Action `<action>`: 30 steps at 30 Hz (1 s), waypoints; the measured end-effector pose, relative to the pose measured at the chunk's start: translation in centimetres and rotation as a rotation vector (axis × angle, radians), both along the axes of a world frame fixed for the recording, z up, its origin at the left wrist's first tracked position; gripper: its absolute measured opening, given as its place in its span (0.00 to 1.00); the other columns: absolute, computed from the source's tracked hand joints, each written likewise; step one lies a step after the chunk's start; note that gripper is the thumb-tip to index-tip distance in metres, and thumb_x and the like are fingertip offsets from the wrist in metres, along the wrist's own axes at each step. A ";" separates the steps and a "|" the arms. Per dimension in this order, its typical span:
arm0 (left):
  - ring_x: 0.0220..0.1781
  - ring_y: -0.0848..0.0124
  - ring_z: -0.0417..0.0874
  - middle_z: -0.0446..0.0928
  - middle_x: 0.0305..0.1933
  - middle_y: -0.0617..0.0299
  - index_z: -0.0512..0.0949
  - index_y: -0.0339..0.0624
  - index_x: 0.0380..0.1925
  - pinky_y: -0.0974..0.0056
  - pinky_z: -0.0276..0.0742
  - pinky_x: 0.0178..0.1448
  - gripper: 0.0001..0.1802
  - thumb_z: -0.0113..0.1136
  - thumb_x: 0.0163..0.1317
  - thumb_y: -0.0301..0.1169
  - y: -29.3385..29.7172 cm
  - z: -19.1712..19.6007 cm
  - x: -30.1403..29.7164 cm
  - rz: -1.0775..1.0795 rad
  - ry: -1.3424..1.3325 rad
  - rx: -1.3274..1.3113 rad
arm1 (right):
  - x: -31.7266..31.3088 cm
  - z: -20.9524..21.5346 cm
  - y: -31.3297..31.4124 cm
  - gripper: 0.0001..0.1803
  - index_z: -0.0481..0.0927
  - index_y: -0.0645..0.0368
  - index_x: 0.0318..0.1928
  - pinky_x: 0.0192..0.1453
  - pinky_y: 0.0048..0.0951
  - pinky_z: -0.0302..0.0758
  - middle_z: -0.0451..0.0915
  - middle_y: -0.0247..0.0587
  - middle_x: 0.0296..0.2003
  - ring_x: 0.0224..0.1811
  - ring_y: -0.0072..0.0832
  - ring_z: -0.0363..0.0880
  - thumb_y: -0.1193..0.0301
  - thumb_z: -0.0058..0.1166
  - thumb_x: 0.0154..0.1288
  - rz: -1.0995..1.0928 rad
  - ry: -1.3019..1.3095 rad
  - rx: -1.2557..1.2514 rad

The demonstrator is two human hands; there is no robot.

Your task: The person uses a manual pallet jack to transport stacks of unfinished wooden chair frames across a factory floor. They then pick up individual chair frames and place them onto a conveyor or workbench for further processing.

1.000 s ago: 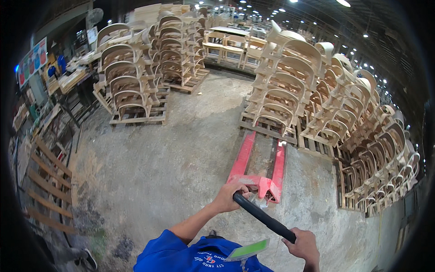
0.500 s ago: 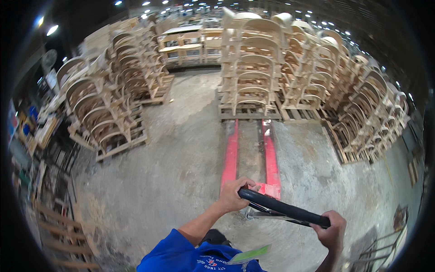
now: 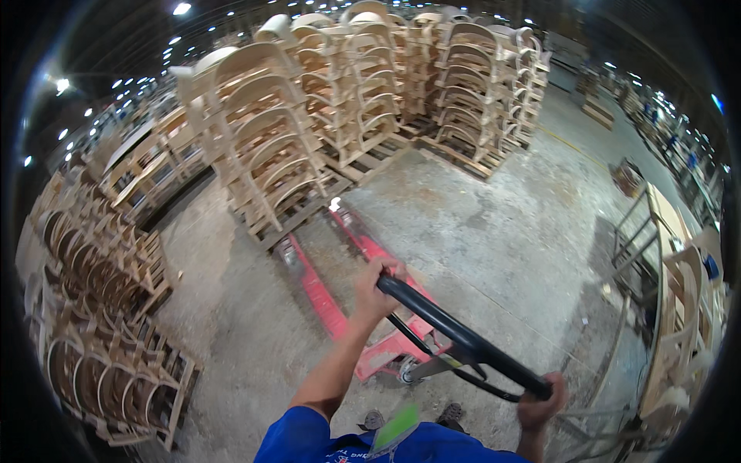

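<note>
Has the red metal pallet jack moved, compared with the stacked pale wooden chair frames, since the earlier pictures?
Yes. The red metal pallet jack now has its fork tips closer to the pallet of stacked pale wooden chair frames, nearly under it, while both hands grip the black handle bar.

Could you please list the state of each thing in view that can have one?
Left hand: closed around the black handle bar's left end.
Right hand: closed around the bar's right end.
Black handle bar: held at both ends, slanting down to the right.
Red pallet jack: on the concrete floor, fork tips at the nearest pallet.
Nearest pallet: on the floor, loaded with stacked curved wooden frames.
</note>
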State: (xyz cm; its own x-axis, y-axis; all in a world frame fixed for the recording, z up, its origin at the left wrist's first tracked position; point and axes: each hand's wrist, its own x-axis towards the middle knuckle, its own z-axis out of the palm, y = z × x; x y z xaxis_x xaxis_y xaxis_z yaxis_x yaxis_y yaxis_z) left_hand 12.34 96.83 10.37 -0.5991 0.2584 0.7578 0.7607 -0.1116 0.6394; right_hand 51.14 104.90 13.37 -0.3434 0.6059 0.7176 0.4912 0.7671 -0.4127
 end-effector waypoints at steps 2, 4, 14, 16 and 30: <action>0.21 0.73 0.76 0.73 0.21 0.62 0.80 0.44 0.34 0.66 0.73 0.29 0.07 0.70 0.59 0.22 3.7 -0.1 -2.1 -0.069 0.014 0.050 | -1.0 -1.0 -3.3 0.10 0.74 0.60 0.35 0.29 0.38 0.74 0.77 0.46 0.25 0.23 0.42 0.79 0.78 0.59 0.50 0.088 0.099 0.031; 0.20 0.73 0.75 0.73 0.20 0.62 0.80 0.43 0.33 0.67 0.72 0.28 0.06 0.70 0.60 0.23 6.7 -0.5 -3.7 -0.155 0.022 0.074 | -2.5 -0.8 -5.8 0.11 0.76 0.62 0.38 0.32 0.39 0.75 0.78 0.48 0.27 0.25 0.44 0.80 0.78 0.61 0.53 0.013 0.109 -0.070; 0.24 0.72 0.77 0.77 0.23 0.61 0.80 0.42 0.34 0.66 0.75 0.32 0.06 0.70 0.61 0.24 16.4 -0.7 -3.5 -0.265 0.008 0.022 | -2.5 0.0 0.4 0.10 0.77 0.67 0.41 0.39 0.38 0.75 0.78 0.49 0.30 0.30 0.45 0.79 0.82 0.57 0.57 -0.136 0.013 -0.113; 0.23 0.69 0.79 0.77 0.23 0.59 0.80 0.44 0.34 0.65 0.76 0.32 0.07 0.71 0.60 0.25 18.9 -0.4 -2.3 -0.253 0.040 0.037 | -1.8 -0.2 3.4 0.10 0.78 0.69 0.42 0.42 0.39 0.76 0.78 0.51 0.31 0.32 0.44 0.78 0.82 0.55 0.57 -0.169 0.074 -0.060; 0.23 0.54 0.82 0.76 0.21 0.54 0.78 0.45 0.33 0.57 0.76 0.30 0.09 0.71 0.63 0.32 42.3 0.5 2.7 -0.094 0.054 0.001 | 2.1 -1.9 36.3 0.12 0.79 0.65 0.45 0.49 0.38 0.79 0.80 0.48 0.37 0.39 0.42 0.81 0.86 0.59 0.61 -0.252 0.230 0.064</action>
State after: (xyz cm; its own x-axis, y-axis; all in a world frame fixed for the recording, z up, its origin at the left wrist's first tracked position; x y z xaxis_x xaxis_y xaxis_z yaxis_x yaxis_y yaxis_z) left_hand 15.00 139.10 10.83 -0.5306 0.3107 0.7886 0.7802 -0.1848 0.5977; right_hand 53.29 141.19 11.46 -0.0138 0.6023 0.7981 0.5679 0.6617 -0.4895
